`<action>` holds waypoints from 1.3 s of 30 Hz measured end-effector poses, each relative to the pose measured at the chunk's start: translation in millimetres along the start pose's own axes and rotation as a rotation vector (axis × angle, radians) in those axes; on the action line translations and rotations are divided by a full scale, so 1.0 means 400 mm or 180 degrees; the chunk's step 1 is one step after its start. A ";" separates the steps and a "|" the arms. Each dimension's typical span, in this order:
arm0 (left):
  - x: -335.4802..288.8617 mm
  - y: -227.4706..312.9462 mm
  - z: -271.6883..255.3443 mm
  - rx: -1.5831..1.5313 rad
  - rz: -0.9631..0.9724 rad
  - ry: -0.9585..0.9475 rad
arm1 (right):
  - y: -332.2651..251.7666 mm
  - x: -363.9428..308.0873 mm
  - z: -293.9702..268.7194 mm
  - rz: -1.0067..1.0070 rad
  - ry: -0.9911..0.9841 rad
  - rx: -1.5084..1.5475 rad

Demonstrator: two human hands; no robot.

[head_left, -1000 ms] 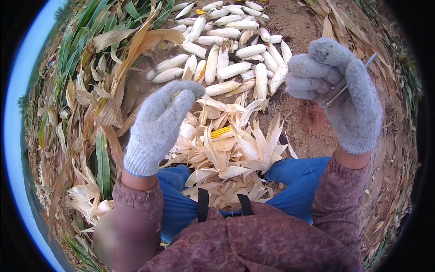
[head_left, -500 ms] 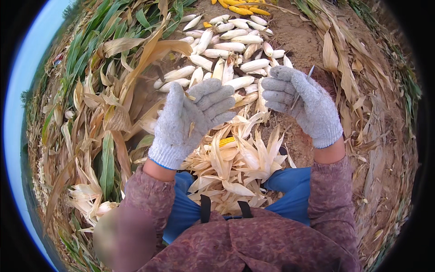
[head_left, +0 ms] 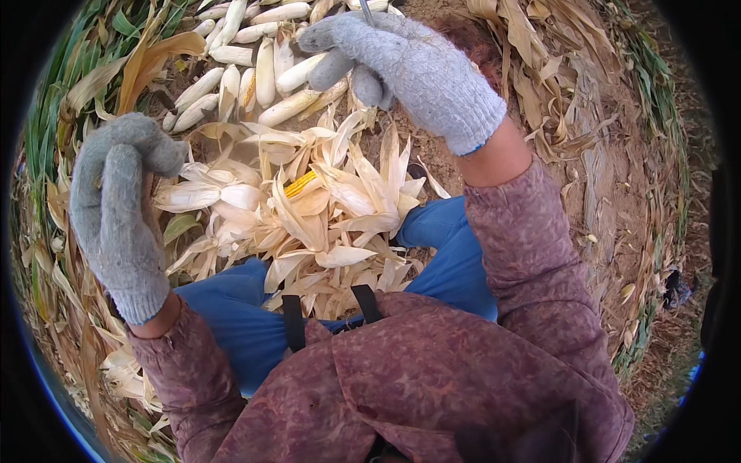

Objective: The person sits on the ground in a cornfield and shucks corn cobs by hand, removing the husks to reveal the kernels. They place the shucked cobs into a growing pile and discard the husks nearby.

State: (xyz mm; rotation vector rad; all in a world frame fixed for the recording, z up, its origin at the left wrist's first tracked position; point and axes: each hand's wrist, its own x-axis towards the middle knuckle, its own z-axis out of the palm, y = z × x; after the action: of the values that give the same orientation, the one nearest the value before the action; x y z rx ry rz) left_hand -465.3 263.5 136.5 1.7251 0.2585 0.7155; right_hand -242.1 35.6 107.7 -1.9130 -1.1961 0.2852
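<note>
A: What's left hand (head_left: 120, 204) got?
B: Curled, palm hidden, can't tell. Yellow cob (head_left: 299, 184) sits in the husks (head_left: 343, 256). Right hand (head_left: 413, 77) grips a pick (head_left: 366, 11), point up, probably keeping it handy.

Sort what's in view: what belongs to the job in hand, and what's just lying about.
Likely in the job:
- left hand, beside the husks
- right hand, with a spike
- pale ears
- yellow ear

Apparently just lying about:
- green leaves, far left
- dry leaves, upper right
</note>
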 end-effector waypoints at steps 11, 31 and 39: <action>-0.085 0.194 -0.055 -0.0836 0.1466 -0.2230 | 0.090 0.012 0.109 -0.0572 -0.0361 -0.1369; 0.013 -0.045 -0.093 0.3182 -0.0100 -0.1585 | 0.498 -0.066 0.706 0.1311 -0.2263 -0.1968; 0.025 -0.065 -0.108 0.3060 -0.0224 -0.1558 | 0.454 -0.091 0.739 0.1811 -0.2762 -0.2152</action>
State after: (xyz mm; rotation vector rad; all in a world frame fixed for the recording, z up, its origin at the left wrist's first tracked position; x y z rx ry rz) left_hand -477.6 311.0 120.7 2.7139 0.3450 0.0571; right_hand -316.0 128.6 -220.4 -2.8555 -1.3398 1.2434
